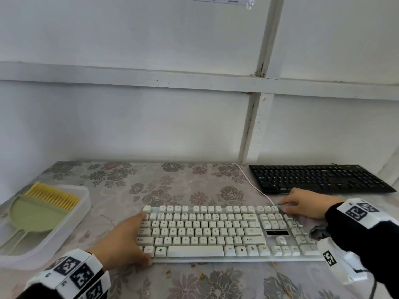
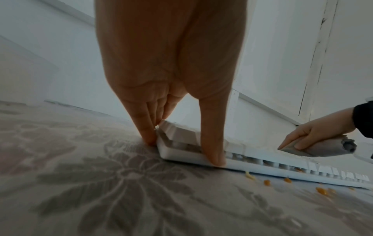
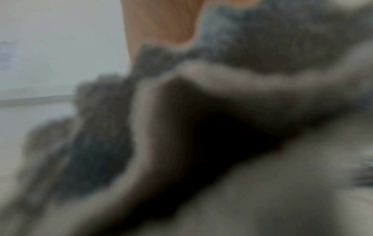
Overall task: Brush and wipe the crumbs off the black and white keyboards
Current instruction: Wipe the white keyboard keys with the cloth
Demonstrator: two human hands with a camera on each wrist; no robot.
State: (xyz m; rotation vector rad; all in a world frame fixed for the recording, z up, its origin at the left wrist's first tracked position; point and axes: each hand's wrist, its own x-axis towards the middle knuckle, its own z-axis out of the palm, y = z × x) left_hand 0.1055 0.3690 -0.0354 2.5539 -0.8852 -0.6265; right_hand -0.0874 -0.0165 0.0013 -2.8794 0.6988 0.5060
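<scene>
Bracing the white keyboard at its left end, my left hand pinches it, thumb front, fingers behind. My right hand grips a cloth at its far-right corner. Crumbs dot the tabletop.

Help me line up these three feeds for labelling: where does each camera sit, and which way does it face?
Head: worn on the head, facing forward and down at the white keyboard, black keyboard, brush and dustpan; both hands and sleeves show.
Left wrist: low above the tablecloth, looking along the left hand that grips the keyboard's end; crumbs lie alongside.
Right wrist: blurred, pressed close to the grey cloth.
Shared: the left wrist and head views both show the right hand holding the cloth on the white keyboard.
</scene>
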